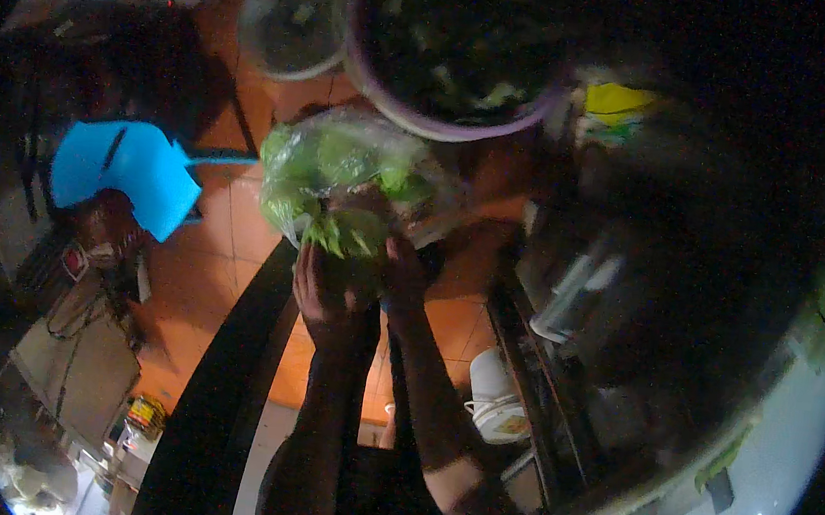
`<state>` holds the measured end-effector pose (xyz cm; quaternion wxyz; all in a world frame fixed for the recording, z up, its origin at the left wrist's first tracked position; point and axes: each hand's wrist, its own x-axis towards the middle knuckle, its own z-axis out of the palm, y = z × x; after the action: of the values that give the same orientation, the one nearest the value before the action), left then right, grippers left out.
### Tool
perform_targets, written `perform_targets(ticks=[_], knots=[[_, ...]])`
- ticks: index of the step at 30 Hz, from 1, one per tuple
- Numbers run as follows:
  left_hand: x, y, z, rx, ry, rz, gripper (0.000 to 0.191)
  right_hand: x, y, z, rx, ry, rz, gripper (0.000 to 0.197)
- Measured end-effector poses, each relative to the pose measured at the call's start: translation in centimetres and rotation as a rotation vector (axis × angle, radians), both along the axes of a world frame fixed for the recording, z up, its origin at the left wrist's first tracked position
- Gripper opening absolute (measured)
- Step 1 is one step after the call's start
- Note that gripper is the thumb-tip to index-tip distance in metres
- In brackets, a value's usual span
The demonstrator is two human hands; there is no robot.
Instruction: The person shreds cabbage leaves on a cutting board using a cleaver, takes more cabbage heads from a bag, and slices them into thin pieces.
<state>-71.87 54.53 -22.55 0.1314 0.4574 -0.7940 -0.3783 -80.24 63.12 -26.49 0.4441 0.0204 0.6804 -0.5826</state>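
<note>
A clear plastic bag (pixel 351 155) filled with leafy green vegetables lies in front of me, above an orange tiled floor. My left hand (pixel 317 285) holds a bunch of green leaves (pixel 340 236) at the near side of the bag, its fingers around the left of the bunch. On the right of the same bunch is my right hand (pixel 402 268), thumb and fingers towards the leaves; shadow hides how firmly it grips. Just beyond the bag stands a large purple-rimmed basin (pixel 436 132) with dark greens inside.
A round pale-rimmed container (pixel 253 56) stands beside the basin. At the left is a blue plastic dustpan-like object (pixel 127 167) with a handle. A white bucket (pixel 496 396) stands at the lower right, by dark rails. Cardboard (pixel 74 370) lies lower left, and a yellow packet (pixel 614 102) upper right.
</note>
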Motion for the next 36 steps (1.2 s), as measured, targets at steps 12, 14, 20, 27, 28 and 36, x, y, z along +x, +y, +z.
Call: perform_targets(ticks=[12,14,20,27,28,36], knots=[[-14.6,17.1,49.3,-0.403,-0.138,-1.155,0.067,3.0,20.7,35.7,-0.582,-0.285,-0.801,0.049],[-13.8,21.0,53.5,-0.464,-0.099,-1.341,0.067,1.8,23.9,38.3,-0.832,-0.242,-0.951,0.049],[-13.3,24.6,55.1,-0.322,0.277,-1.724,0.096,3.8,33.7,41.6,-1.032,-0.127,-1.306,0.056],[-13.6,25.4,54.4,-0.023,0.044,-1.937,0.136,3.8,36.5,49.1,-1.138,-0.341,-1.341,0.048],[-13.8,27.2,54.2,-0.147,0.071,-1.982,0.135,3.8,36.8,49.3,-1.082,-0.361,-1.371,0.049],[-25.1,29.0,48.1,0.769,-0.349,-1.868,0.093,2.4,37.9,45.3,-0.74,-0.45,-1.211,0.084]])
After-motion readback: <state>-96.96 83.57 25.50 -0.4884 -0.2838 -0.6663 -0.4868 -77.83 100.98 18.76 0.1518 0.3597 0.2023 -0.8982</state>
